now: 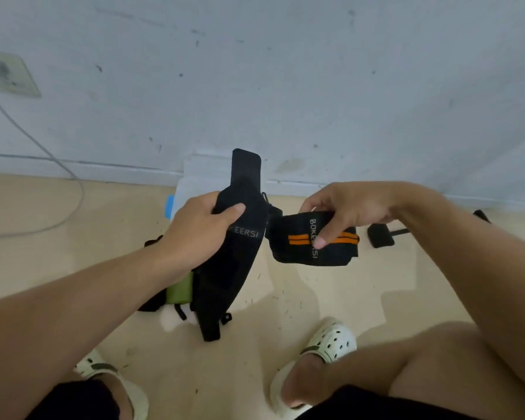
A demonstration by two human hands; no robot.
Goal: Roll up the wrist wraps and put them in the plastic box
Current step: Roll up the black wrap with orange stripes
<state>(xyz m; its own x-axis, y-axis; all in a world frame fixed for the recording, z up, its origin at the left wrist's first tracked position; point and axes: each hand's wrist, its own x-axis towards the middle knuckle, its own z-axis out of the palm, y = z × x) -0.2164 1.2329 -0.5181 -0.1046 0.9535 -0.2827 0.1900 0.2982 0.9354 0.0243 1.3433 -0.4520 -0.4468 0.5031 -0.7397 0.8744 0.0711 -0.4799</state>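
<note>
The left hand point(200, 225) grips a long black wrist wrap point(240, 253) at centre; at its 3 o'clock, the right hand point(346, 210) pinches an orange-striped wrist wrap point(300, 247) above the floor point(285, 298).

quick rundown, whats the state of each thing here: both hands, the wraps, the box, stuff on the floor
left hand: grips the long black wrap
long black wrap: unrolled, held off the floor
right hand: pinches the orange-striped wrap
orange-striped wrap: folded or partly rolled, held in the air
plastic box: on the floor by the wall, mostly hidden
black strap piece: lying on the floor
</note>
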